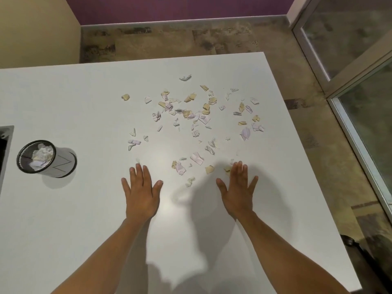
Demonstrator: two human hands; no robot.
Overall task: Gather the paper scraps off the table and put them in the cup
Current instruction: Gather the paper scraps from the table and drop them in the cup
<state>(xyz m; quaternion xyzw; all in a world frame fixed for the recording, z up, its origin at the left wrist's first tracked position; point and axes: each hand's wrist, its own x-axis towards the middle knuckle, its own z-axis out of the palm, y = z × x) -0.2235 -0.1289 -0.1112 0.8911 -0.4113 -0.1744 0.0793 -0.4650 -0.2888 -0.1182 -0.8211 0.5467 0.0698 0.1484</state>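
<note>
1. Left hand [141, 194] and right hand [237, 193] lie flat, fingers straight, grip released, nothing held; probably set to sweep.
2. Paper scraps [191, 115] lie scattered on the desk [74, 98] just beyond the fingertips.
3. Cup [45, 159] stands far left, already part-filled with scraps.

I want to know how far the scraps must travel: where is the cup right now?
In the head view the cup stands upright on the left of the table, beyond and left of the left hand, well apart from the scattered paper scraps.
</note>
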